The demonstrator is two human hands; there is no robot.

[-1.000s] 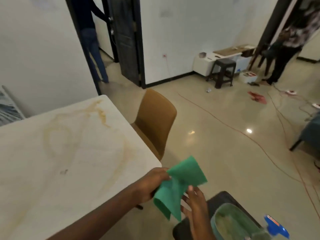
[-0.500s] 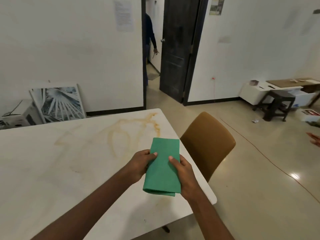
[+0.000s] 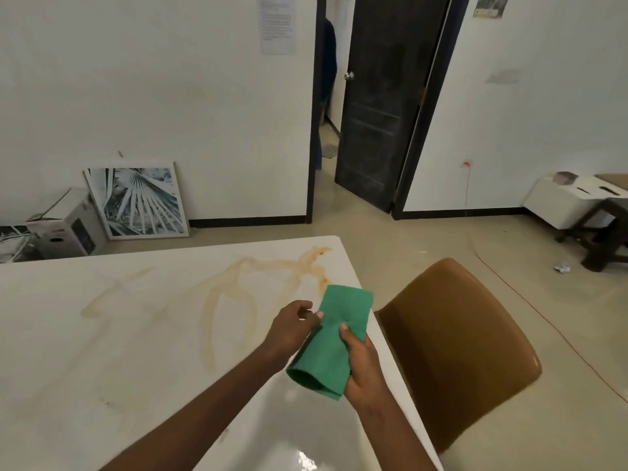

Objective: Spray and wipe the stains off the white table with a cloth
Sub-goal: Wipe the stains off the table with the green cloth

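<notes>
Item: folded green cloth [image 3: 334, 338], held above the tabletop [image 3: 136, 351] edge; right hand [image 3: 362, 363] fingers curled round it, left hand [image 3: 292, 329] pinching its side. Risk: no spray in view; dry wiping may smear the brown stains [image 3: 238, 290].

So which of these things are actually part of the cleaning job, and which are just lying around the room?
Part of the job:
- green cloth, held by the left hand and right hand
- white table
- brownish stains on it

No spray bottle shows.

Just lying about:
- brown chair
- framed leaf picture
- cardboard box
- dark stool
</notes>
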